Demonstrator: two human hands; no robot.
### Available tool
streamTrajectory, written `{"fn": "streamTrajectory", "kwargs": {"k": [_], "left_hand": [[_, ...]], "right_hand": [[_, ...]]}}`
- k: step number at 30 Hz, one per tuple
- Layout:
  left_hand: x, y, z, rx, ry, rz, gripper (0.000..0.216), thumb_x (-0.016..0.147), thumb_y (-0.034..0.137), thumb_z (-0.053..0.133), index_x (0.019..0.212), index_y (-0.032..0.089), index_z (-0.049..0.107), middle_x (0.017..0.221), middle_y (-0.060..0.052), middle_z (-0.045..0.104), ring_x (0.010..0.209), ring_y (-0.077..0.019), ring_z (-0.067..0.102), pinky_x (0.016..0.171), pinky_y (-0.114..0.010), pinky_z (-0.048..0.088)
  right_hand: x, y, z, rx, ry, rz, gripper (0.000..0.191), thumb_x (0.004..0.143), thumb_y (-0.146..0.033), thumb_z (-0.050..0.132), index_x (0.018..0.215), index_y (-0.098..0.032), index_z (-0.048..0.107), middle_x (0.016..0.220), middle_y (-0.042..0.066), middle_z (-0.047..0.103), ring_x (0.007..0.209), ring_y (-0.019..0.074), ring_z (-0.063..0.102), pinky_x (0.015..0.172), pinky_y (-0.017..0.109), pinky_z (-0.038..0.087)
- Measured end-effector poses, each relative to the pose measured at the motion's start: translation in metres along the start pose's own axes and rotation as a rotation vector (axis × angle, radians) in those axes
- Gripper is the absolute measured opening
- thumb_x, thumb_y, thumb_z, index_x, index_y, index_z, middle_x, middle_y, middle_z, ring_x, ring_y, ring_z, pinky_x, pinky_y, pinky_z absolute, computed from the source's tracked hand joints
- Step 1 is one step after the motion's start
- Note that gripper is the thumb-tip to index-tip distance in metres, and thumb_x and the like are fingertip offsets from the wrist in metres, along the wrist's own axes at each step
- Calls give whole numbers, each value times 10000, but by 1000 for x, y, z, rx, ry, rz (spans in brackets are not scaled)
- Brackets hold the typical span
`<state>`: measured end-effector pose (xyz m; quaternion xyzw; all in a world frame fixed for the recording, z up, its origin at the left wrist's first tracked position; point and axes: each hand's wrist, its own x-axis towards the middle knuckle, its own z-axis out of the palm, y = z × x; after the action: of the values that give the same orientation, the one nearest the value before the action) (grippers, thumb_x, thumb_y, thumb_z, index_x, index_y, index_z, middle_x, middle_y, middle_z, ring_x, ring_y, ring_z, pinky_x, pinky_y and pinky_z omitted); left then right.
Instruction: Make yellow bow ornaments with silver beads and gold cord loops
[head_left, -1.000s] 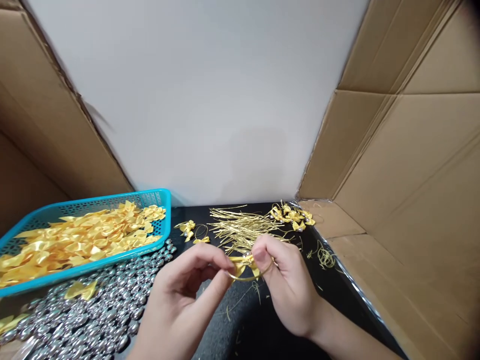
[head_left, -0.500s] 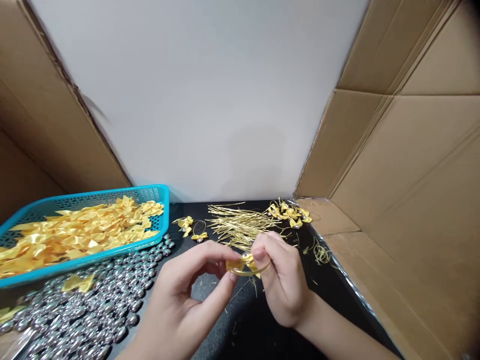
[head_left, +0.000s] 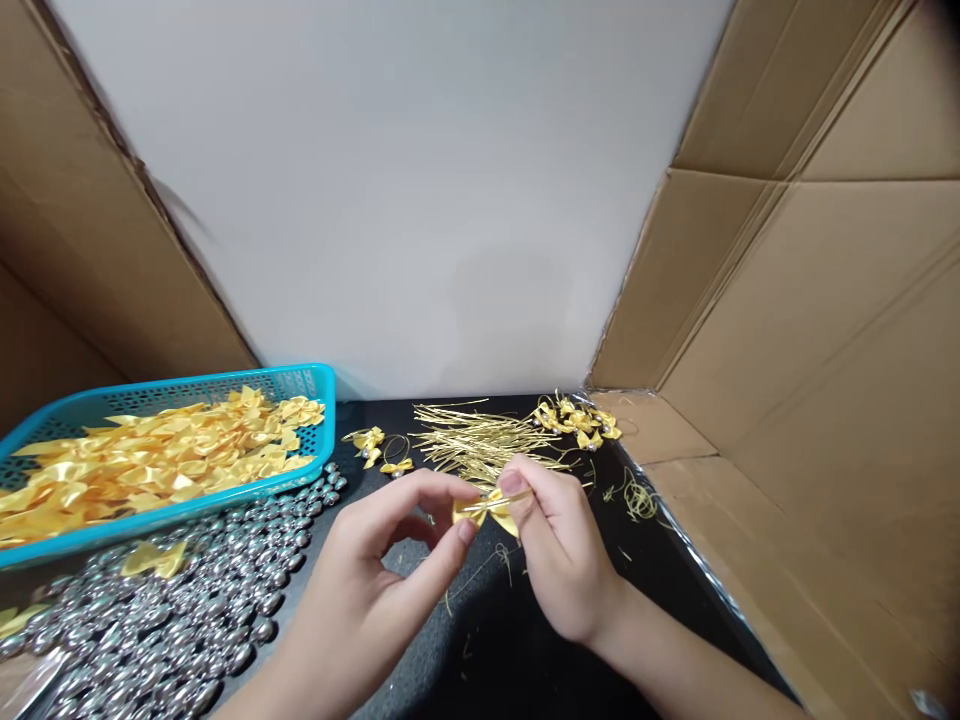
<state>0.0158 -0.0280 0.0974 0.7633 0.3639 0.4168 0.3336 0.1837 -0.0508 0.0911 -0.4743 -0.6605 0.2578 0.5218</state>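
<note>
Between my two hands is a yellow satin bow [head_left: 504, 517] with a gold cord lying across it. My left hand [head_left: 397, 580] pinches the bow's left loop between thumb and forefinger. With thumb and curled fingers, my right hand [head_left: 562, 545] grips the bow's right side and the cord. Just beyond my fingers lies a pile of cut gold cords [head_left: 480, 440]. Left of that pile are two bows with cord loops [head_left: 396, 467]. Several more looped bows [head_left: 577, 420], with silver beads on them, sit at the back right.
A blue plastic basket [head_left: 328, 410] full of yellow bows stands at the left. In front of it spread many silver beads [head_left: 150, 630], a loose bow [head_left: 155, 560] on top. Tangled cord scraps [head_left: 640, 500] lie right. Cardboard walls [head_left: 825, 330] and a white panel [head_left: 420, 200] enclose the black table.
The bow has turned in my fingers: the curved cord loop and the bead seen before are now out of sight, and the cord runs straight across it. Both hands stay nearly in place.
</note>
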Motion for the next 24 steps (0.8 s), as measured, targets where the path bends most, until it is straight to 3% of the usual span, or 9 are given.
{"fn": "streamTrajectory", "kwargs": {"k": [13,18,22,24], "left_hand": [[5,1,3,-73,41,0,102,802,178,658,850,267,667,741,56,697,597,-98,639,550,-158,534],[5,1,2,-70,12,-18,59,810,214,656,842,262,667,755,47,699,614,-109,646,563,-178,531],[11,-12,5,-55,-43,-65,41,840,277,626,836,248,654,761,32,677,643,-123,629,590,-211,529],[17,-27,7,-45,-97,-137,123,850,320,605,946,247,634,793,17,671,694,-146,631,606,-241,533]], "right_hand": [[2,1,1,40,-12,90,359,981,-322,359,642,-205,345,567,-61,336,522,94,322,495,252,254],[-1,-1,2,27,-3,95,364,978,-328,353,636,-206,343,567,-61,337,524,94,321,498,244,260],[5,10,5,-95,-26,115,348,966,-321,349,638,-207,356,566,-60,364,532,97,359,507,228,277],[16,29,4,-261,-66,181,321,944,-301,361,642,-203,401,585,-52,418,565,104,420,532,220,303]]}}
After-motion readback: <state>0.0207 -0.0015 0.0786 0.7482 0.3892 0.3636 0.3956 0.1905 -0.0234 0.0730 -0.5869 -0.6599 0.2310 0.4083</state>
